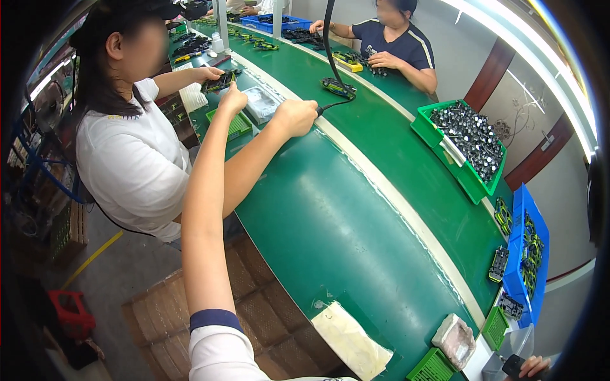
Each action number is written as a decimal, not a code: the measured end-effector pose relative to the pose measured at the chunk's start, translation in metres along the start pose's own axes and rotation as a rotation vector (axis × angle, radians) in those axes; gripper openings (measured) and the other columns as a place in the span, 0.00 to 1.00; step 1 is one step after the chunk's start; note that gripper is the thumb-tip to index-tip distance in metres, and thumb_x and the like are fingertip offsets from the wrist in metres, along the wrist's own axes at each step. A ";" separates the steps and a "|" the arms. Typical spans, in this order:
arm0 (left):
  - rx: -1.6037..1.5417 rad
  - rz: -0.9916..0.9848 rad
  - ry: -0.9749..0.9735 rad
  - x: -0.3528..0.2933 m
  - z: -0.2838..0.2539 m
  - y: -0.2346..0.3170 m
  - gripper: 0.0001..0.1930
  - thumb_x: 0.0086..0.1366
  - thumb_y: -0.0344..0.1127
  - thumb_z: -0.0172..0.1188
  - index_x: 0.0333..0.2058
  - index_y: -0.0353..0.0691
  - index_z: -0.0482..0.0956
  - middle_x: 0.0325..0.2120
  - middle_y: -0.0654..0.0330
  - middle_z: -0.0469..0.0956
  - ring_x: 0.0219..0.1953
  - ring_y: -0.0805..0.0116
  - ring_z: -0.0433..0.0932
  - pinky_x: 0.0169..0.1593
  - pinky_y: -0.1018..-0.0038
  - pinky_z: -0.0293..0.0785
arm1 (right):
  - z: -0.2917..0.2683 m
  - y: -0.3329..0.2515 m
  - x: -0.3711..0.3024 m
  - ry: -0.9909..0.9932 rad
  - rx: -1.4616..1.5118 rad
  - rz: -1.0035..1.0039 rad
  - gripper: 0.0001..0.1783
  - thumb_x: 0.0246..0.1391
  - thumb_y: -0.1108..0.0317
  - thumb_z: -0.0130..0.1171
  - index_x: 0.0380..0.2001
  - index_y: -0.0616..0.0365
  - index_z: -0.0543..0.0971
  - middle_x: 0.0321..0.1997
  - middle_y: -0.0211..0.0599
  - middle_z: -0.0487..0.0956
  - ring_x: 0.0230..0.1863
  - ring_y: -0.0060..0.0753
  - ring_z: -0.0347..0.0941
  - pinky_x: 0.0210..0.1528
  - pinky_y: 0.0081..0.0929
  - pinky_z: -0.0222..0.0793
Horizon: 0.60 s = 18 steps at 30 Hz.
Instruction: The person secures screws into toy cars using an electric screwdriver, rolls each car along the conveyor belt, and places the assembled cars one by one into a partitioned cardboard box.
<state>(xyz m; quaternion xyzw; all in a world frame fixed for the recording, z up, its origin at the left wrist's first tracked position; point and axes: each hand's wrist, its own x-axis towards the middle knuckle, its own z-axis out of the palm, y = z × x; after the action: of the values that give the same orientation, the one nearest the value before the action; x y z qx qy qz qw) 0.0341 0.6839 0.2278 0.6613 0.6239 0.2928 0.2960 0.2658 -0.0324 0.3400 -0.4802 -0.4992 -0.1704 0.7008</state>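
Note:
My left hand (234, 100) reaches far to the left, its fingers closed at the edge of a black-and-green part (222, 81) that looks like a toy car chassis. A co-worker's hand (208, 73) holds the same part from the other side. This co-worker's other hand (296, 118) grips a dark corded tool (321, 111). At the lower right rim, what appears to be my right hand (535, 366) is closed round a black-handled tool (512, 365); its forearm is out of view. A green basket (238, 127) and a clear plastic box (260, 105) lie below my left hand.
A green bin (467, 174) of small black-and-white parts and a blue bin (518, 238) stand on the right. Nearer lie a pinkish box (455, 340), green basket (432, 367) and paper (352, 340). A second co-worker (397, 47) sits across the green table (356, 222).

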 end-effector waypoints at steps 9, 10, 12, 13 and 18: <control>-0.412 0.387 0.488 -0.128 0.018 0.079 0.23 0.55 0.37 0.53 0.48 0.38 0.59 0.27 0.54 0.75 0.31 0.58 0.76 0.36 0.67 0.71 | -0.003 -0.009 -0.002 0.048 -0.026 -0.039 0.16 0.51 0.55 0.53 0.37 0.52 0.66 0.20 0.33 0.63 0.14 0.26 0.57 0.18 0.20 0.56; -0.614 0.581 0.460 -0.139 0.029 0.079 0.21 0.56 0.34 0.52 0.47 0.38 0.60 0.23 0.56 0.73 0.27 0.62 0.75 0.32 0.69 0.70 | -0.003 -0.008 -0.003 0.077 0.005 -0.024 0.16 0.51 0.55 0.53 0.37 0.51 0.66 0.20 0.33 0.63 0.15 0.25 0.58 0.18 0.20 0.56; -0.700 0.844 0.342 -0.178 0.066 0.082 0.16 0.57 0.27 0.49 0.45 0.39 0.61 0.17 0.62 0.71 0.20 0.72 0.72 0.24 0.76 0.67 | -0.010 -0.006 -0.005 0.090 0.035 -0.011 0.16 0.51 0.55 0.53 0.38 0.51 0.65 0.20 0.33 0.63 0.16 0.25 0.58 0.19 0.20 0.56; -0.764 0.854 0.218 -0.215 0.077 0.095 0.16 0.55 0.27 0.50 0.44 0.40 0.62 0.15 0.65 0.70 0.18 0.71 0.72 0.24 0.75 0.68 | -0.016 -0.006 -0.006 0.094 0.041 -0.010 0.16 0.51 0.55 0.53 0.38 0.51 0.65 0.20 0.33 0.63 0.16 0.25 0.58 0.19 0.20 0.56; -0.660 0.766 -0.370 -0.325 0.173 0.091 0.16 0.58 0.34 0.51 0.44 0.41 0.61 0.15 0.59 0.72 0.21 0.63 0.74 0.26 0.69 0.68 | -0.033 -0.008 -0.008 0.126 0.103 -0.041 0.18 0.50 0.55 0.54 0.42 0.50 0.66 0.20 0.32 0.63 0.15 0.25 0.57 0.19 0.21 0.57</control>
<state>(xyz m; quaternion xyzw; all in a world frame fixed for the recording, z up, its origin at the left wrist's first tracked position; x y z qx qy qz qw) 0.2079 0.3510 0.1779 0.7538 0.1502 0.4391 0.4653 0.2741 -0.0661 0.3355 -0.4216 -0.4720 -0.1883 0.7510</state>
